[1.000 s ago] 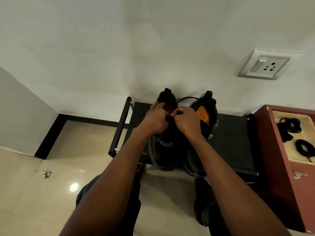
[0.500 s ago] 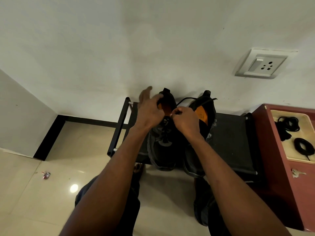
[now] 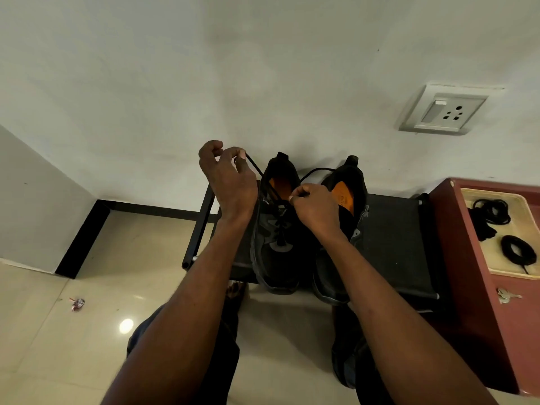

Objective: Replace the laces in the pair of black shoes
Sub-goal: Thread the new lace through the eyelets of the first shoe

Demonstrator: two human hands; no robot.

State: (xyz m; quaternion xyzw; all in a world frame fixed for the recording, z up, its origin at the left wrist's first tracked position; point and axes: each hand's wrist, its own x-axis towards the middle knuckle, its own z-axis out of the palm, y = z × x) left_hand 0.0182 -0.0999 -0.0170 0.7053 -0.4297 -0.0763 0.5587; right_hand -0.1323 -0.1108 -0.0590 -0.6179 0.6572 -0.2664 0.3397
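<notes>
shoes [image 3: 277, 244]: black, orange insoles
lace [image 3: 253, 165]: black
rack [image 3: 394, 244]: black
cabinet [image 3: 467, 273]: dark red
tray [image 3: 496, 267]: cream
floor [image 3: 87, 331]: glossy beige tiles
wall [image 3: 204, 68]: off-white

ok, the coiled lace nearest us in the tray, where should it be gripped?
Pinch across the band of the coiled lace on its near edge, from above. It lies flat as a ring with an open centre, and its loose tail trails toward the near wall of the tray, so a top-down grip lifts the whole coil.
</notes>
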